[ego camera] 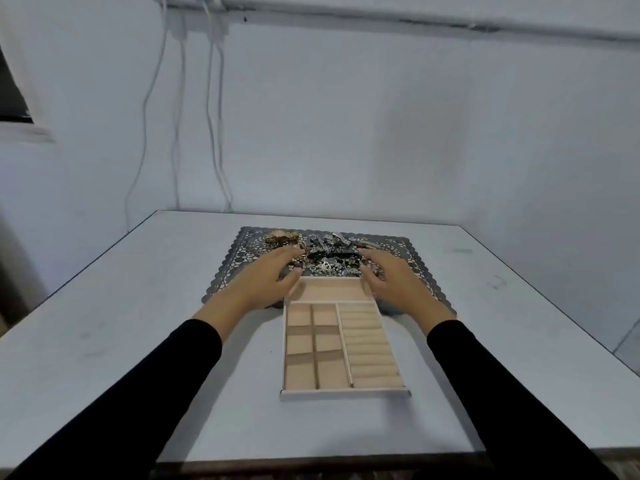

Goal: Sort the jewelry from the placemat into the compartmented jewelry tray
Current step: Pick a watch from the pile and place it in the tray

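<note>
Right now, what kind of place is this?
Probably a plain workroom: a white table, cables hanging down a blank wall, and a pipe running along its top.

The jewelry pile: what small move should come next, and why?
Probably the left hand should pinch one piece from the jewelry pile: it and the right hand are at the pile, open, holding nothing, and the tray looks empty.
</note>
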Demonstrator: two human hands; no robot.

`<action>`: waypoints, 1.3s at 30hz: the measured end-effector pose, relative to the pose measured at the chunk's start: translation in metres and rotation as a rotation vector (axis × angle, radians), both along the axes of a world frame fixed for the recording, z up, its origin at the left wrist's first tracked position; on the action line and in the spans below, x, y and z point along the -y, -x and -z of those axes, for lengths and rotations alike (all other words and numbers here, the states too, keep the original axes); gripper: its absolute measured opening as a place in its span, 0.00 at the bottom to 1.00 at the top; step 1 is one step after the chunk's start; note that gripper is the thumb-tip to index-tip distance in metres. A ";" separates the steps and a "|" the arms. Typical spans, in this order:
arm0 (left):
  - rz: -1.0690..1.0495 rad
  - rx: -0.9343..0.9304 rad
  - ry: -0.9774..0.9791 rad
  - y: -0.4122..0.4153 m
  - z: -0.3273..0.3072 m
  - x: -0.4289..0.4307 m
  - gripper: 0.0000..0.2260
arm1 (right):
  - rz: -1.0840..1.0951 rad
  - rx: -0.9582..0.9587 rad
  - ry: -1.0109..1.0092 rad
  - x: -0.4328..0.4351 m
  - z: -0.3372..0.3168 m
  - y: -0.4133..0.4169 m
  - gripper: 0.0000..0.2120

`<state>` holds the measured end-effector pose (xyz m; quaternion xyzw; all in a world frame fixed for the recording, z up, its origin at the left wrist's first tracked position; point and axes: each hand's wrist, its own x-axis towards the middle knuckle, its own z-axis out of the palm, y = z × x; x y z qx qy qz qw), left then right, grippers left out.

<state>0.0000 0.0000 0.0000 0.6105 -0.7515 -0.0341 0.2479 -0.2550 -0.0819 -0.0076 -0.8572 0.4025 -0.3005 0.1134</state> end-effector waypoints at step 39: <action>-0.141 -0.239 0.045 -0.079 0.026 0.135 0.16 | 0.034 0.161 -0.098 0.139 0.020 -0.037 0.16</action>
